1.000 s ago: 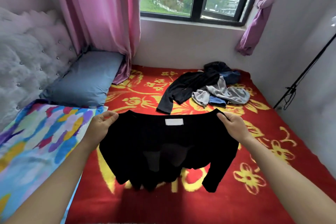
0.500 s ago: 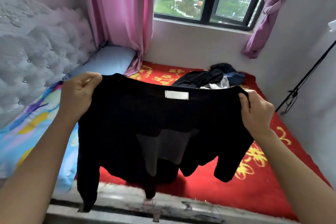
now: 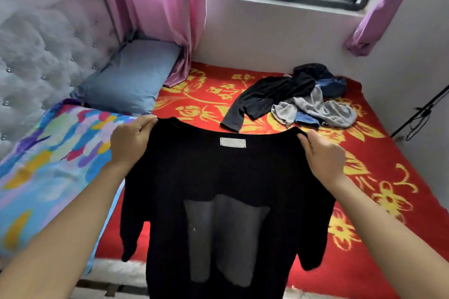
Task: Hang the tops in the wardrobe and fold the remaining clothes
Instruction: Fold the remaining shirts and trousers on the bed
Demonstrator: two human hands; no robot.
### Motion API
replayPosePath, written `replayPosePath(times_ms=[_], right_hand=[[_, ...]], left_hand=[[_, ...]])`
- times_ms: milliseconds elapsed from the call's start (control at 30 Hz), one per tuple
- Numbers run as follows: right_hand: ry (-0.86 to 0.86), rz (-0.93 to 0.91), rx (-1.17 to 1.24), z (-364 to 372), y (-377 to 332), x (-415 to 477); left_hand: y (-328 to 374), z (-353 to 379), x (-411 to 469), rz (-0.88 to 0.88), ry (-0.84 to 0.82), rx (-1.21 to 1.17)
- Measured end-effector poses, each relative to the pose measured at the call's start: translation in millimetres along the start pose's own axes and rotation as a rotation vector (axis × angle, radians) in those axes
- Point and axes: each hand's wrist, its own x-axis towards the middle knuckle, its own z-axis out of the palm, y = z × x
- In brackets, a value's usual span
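Note:
I hold a black long-sleeved top (image 3: 194, 177) spread out in the air over the near edge of the bed, its white neck label facing me. My left hand (image 3: 130, 141) grips its left shoulder and my right hand (image 3: 323, 153) grips its right shoulder. Both sleeves hang down at the sides. A thin, see-through panel shows in the lower middle of the top. Farther back on the bed lies a pile of clothes (image 3: 311, 102): a black garment, a grey one and some blue pieces, loosely heaped.
The bed has a red blanket (image 3: 376, 189) with yellow flowers. A colourful quilt (image 3: 48, 165) and a blue pillow (image 3: 131, 80) lie at the left by a tufted headboard. Pink curtains hang beside the window. A black stand (image 3: 422, 114) leans at the right wall.
The top was lifted up off the bed and held high, then lowered a little; it now hangs full length. The view has dropped back toward the bed.

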Motion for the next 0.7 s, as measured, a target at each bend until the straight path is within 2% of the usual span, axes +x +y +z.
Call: replayPosePath(times_ms=[100, 167, 267, 367, 433, 500, 600, 700], right_hand=[[-0.08, 0.073, -0.091, 63, 9, 50], [-0.21, 0.232, -0.101, 103, 11, 102], [-0.439, 0.551, 0.082, 166, 16, 173], [-0.603, 0.669, 0.151, 230, 16, 178], [-0.702, 0.689, 0.178, 265, 15, 140], [-0.875, 0.744, 0.19, 281, 13, 80], [-1.086, 0.912, 0.172, 289, 10, -14], [-1.229, 1.016, 0.146, 285, -1, -90]], left_hand=[[-17, 57, 65, -0.129, -0.089, -0.019], [-30, 95, 123, -0.182, -0.169, -0.044], [-45, 150, 202, -0.342, -0.233, -0.04], [-68, 196, 218, -0.534, -0.358, -0.031], [-95, 223, 185, -0.601, -0.491, 0.02], [-127, 243, 124, -0.676, -0.631, 0.086], [-161, 257, 19, -0.834, -0.828, 0.142], [-171, 255, -71, -0.88, -1.024, 0.212]])
